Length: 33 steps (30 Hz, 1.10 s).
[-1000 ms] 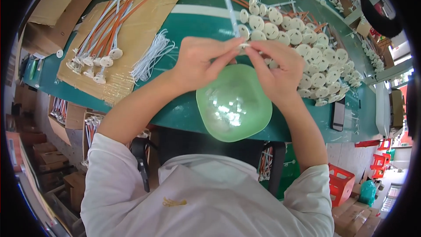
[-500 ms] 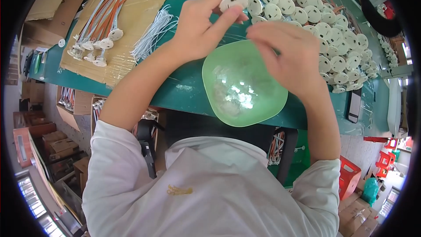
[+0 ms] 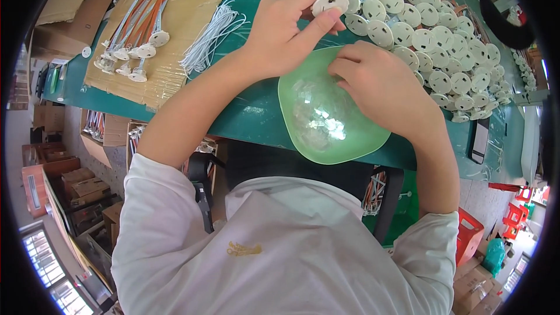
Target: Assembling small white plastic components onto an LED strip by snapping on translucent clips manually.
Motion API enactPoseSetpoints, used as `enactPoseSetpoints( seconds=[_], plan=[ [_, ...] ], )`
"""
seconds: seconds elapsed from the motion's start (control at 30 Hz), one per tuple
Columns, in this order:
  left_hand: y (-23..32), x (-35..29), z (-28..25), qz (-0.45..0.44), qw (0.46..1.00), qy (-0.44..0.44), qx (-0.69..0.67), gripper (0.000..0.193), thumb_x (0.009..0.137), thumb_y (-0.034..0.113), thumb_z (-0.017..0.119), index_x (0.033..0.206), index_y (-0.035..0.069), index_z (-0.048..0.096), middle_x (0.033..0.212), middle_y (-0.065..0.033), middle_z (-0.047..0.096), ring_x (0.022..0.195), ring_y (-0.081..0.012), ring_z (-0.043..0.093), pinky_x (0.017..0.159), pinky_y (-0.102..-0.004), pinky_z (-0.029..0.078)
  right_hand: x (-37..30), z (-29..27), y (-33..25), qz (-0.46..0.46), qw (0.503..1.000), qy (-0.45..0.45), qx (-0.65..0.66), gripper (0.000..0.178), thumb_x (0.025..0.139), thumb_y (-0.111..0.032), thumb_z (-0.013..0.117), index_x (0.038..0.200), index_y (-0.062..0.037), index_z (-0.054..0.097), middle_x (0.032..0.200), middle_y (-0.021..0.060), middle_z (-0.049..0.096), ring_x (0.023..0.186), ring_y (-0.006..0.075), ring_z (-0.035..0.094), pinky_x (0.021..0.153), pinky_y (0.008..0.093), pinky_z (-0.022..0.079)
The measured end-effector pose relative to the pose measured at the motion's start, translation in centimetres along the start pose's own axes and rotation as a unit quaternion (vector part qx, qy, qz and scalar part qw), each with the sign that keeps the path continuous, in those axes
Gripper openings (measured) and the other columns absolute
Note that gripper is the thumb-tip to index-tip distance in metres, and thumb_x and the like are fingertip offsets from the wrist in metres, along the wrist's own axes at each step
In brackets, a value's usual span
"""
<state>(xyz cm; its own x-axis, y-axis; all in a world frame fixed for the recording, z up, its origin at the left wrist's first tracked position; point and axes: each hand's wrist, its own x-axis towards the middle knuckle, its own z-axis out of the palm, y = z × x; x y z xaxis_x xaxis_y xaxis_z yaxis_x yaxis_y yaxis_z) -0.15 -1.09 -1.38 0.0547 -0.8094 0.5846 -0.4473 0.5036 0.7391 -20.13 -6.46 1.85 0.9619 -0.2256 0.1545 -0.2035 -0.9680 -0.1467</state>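
Observation:
My left hand (image 3: 289, 32) pinches a white round disc (image 3: 330, 4) with small slots between thumb and fingers, above the table. My right hand (image 3: 379, 79) is over the far right side of a green bowl (image 3: 291, 134), its fingers curled together and pointing inside. What those fingertips hold, if anything, is hidden. Small clear shiny pieces (image 3: 318, 122) lie in the bowl, too small to name. Beyond my right hand is a big heap of similar white discs (image 3: 429, 39).
On a cardboard sheet (image 3: 201, 0) to the left lie orange and white strips (image 3: 149, 11) with white discs on their ends. A bundle of thin white wires (image 3: 213, 41) is beside them. A phone (image 3: 479, 140) lies at the right on the green table (image 3: 251, 111).
My right hand has come down and inward from the bowl's far right rim, its fingers now curled into the bowl. My left hand keeps hold of the disc. The whole view has shifted slightly.

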Motion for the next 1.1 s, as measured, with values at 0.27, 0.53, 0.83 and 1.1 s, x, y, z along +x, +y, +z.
enactPoseSetpoints(
  seconds=[0.27, 0.53, 0.83, 1.1],
  plan=[
    [-0.1, 0.0, 0.1, 0.0, 1.0, -0.003, 0.001, 0.025, 0.098, 0.015, 0.062, 0.119, 0.002, 0.064, 0.089, -0.011, 0.075, 0.083, -0.0192, 0.076, 0.074, -0.0291, 0.059, 0.2, -0.2, 0.5, 0.009, 0.997, -0.025, 0.075, 0.016, 0.08, -0.005, 0.069, 0.095, -0.0047, 0.063, 0.084, 0.0099, 0.064, 0.082, 0.0304, 0.064, 0.069, 0.041, 0.051],
    [0.7, 0.1, -0.4, 0.017, 1.0, 0.007, 0.025, 0.025, 0.098, 0.016, 0.061, 0.119, 0.002, 0.064, 0.089, -0.0103, 0.075, 0.082, -0.0185, 0.076, 0.074, -0.0291, 0.059, 0.7, 0.1, 1.0, -0.072, 0.978, 0.047, 0.19, 0.01, 0.082, -0.005, 0.068, 0.092, -0.0041, 0.065, 0.077, 0.0109, 0.066, 0.072, 0.0313, 0.064, 0.066, 0.04, 0.049],
    [-1.7, 1.4, -0.8, 0.291, 0.955, -0.007, 0.053, 0.026, 0.099, 0.013, 0.058, 0.121, -0.002, 0.061, 0.089, -0.0117, 0.073, 0.081, -0.0139, 0.071, 0.075, -0.0264, 0.055, 0.9, -0.1, 0.7, -0.003, 0.978, 0.031, 0.207, 0.007, 0.085, -0.002, 0.065, 0.092, -0.0039, 0.063, 0.079, 0.0123, 0.065, 0.073, 0.0313, 0.064, 0.064, 0.038, 0.049],
    [0.2, 0.0, -0.3, 0.002, 1.0, 0.021, -0.023, 0.025, 0.098, 0.016, 0.062, 0.118, 0.003, 0.065, 0.09, -0.01, 0.075, 0.083, -0.0184, 0.075, 0.075, -0.0293, 0.058, 1.0, -0.6, 0.9, 0.035, 0.938, 0.121, 0.323, 0.011, 0.088, -0.002, 0.068, 0.098, -0.0039, 0.067, 0.086, 0.0029, 0.069, 0.078, 0.0146, 0.065, 0.066, 0.0267, 0.051]
  ],
)
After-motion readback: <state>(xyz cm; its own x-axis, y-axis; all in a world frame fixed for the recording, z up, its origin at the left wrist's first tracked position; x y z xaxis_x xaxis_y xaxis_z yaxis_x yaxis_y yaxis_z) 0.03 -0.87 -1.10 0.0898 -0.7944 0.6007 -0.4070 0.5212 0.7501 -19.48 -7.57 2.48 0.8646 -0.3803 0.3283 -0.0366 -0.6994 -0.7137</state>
